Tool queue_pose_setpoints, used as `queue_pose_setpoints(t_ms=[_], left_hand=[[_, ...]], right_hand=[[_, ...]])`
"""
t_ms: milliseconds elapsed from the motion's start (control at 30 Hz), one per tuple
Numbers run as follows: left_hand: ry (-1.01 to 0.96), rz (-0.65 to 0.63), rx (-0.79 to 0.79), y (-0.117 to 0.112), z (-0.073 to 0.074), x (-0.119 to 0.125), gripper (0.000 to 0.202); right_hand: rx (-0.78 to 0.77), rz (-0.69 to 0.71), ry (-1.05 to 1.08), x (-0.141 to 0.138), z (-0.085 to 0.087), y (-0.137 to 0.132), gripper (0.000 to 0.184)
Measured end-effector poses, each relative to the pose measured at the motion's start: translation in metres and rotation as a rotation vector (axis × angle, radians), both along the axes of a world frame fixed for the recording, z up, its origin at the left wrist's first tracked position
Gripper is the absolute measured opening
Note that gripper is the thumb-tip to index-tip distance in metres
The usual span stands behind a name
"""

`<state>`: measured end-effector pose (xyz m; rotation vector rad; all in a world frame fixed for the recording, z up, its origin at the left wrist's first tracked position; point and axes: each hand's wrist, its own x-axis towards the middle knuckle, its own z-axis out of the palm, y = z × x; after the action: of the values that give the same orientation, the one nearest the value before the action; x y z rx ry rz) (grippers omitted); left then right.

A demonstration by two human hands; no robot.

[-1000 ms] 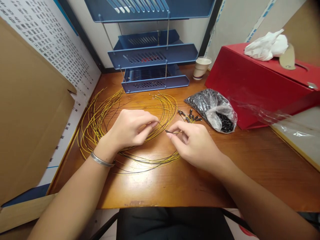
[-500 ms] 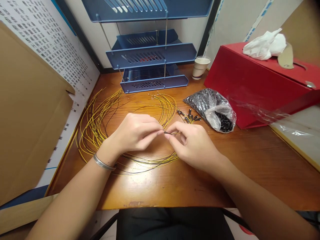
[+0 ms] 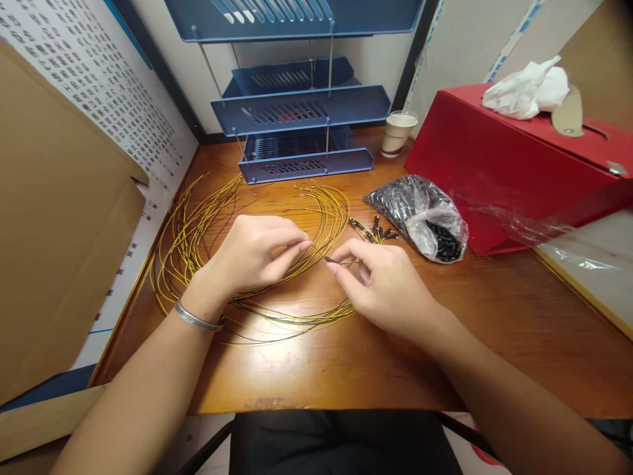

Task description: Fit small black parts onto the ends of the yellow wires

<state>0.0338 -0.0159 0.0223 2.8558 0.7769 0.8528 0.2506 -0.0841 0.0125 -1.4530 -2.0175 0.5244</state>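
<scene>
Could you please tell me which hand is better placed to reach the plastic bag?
Probably the right: the right hand is nearer the plastic bag, though it pinches a small black piece. The left hand is farther away.

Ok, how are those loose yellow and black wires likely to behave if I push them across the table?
The wires will probably bend easily but feel springy, since they lie in broad, smooth curves on the table. Each is likely light, being so thin. They may snag and drag one another, as many strands cross.
</scene>
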Motion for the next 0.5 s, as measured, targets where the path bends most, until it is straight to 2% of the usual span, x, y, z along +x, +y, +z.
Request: queue_pose_setpoints(t_ms=[500], left_hand=[[0.003,0.122,0.061,0.0066,-0.0061,-0.0072,0.018]], right_hand=[[0.094,-0.003,-0.056,-0.0008,-0.0032,0.0009,0.010]])
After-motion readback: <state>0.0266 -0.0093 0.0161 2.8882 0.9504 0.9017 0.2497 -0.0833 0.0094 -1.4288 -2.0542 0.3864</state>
